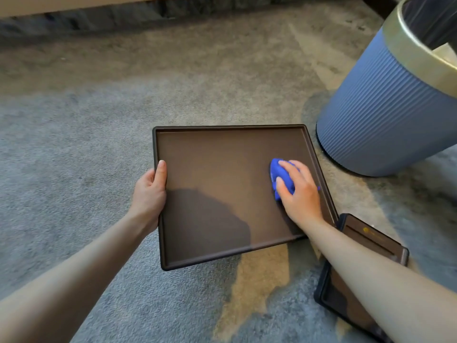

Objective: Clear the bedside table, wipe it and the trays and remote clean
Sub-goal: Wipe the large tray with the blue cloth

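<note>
Nearest, at the lower right, a small tray (366,246) lies on the carpet (74,157), partly hidden under the right forearm; what it holds, if anything, cannot be told. Just beyond it a big brown tray (222,184) is held tilted above the carpet, with nothing in it but a blue cloth (278,173); the left hand (150,191) grips its left rim, thumb over the edge; the right hand (300,191) lies curled on the cloth, pressing it to the tray's floor near the right rim. Farther right stands a ribbed blue bin (371,107) with a gold rim and dark liner; its contents are out of sight.
</note>
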